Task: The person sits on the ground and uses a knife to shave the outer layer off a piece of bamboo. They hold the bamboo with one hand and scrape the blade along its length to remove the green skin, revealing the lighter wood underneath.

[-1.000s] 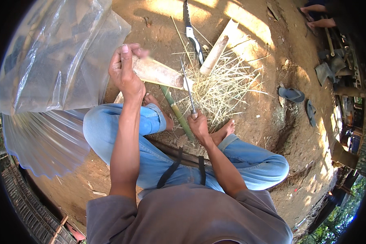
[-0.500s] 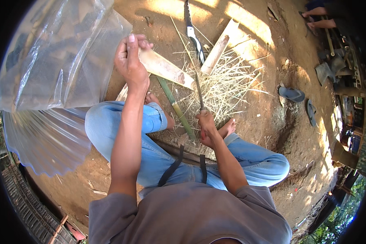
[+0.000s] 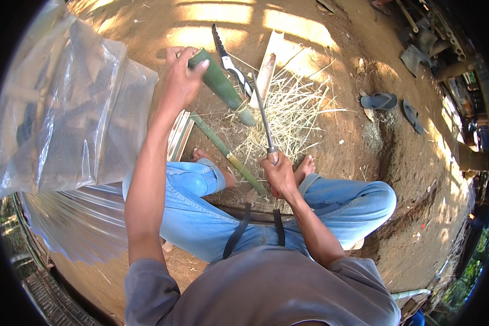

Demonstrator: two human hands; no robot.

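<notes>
Open-air work spot: sunlit bare earth point(image 3: 342, 174), pale shavings point(image 3: 296, 117), saw point(image 3: 232, 66), greenery point(image 3: 472, 269) beyond.

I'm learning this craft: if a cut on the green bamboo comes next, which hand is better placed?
Probably the right hand: it grips the knife close beside the green bamboo, while the left hand is occupied holding the bamboo's far end.

From my remote view I can read no text, label, brand, number or sign on anything.
</notes>
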